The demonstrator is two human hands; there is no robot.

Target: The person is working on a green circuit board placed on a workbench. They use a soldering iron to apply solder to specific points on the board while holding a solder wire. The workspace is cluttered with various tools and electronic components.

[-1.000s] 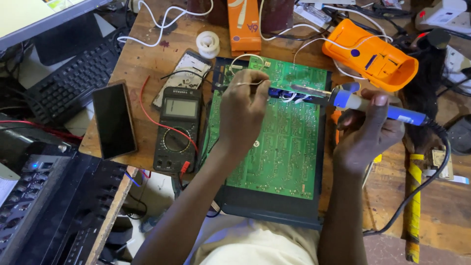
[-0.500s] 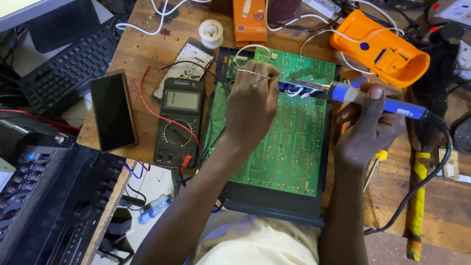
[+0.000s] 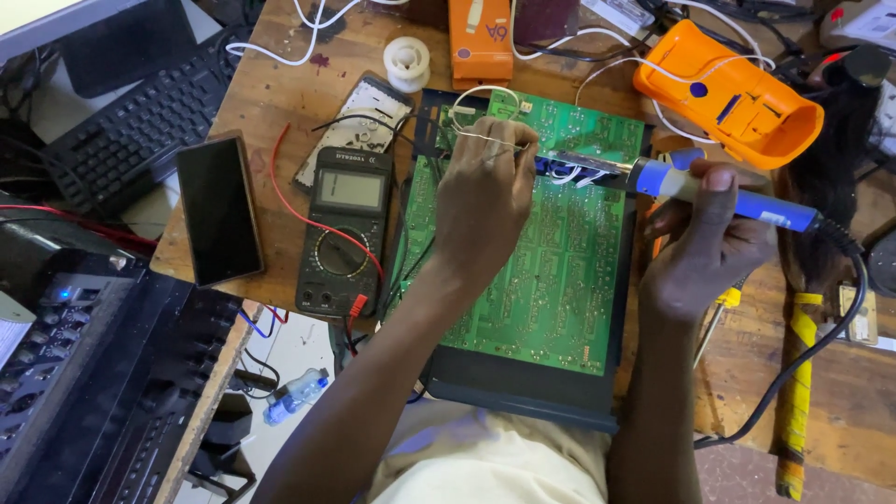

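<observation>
A large green circuit board (image 3: 551, 280) lies on a dark tray on the wooden bench. My left hand (image 3: 485, 196) rests over the board's upper part and pinches a thin strand of solder wire (image 3: 481, 138) between its fingertips. My right hand (image 3: 700, 243) grips a blue-handled soldering iron (image 3: 719, 194), held almost level, with its metal tip pointing left and meeting the solder wire just right of my left fingers. The iron's black cord (image 3: 821, 336) loops down on the right.
A dark multimeter (image 3: 343, 233) with red lead lies left of the board, beside a black phone (image 3: 219, 207) and a keyboard (image 3: 140, 121). An orange plastic housing (image 3: 728, 93), an orange box (image 3: 480, 42) and a white spool (image 3: 408, 63) sit at the back. A yellow-wrapped tool (image 3: 795, 392) lies right.
The view has shifted slightly. My left hand has slid a little right along the board, and the iron's tip now sits closer to its fingers.
</observation>
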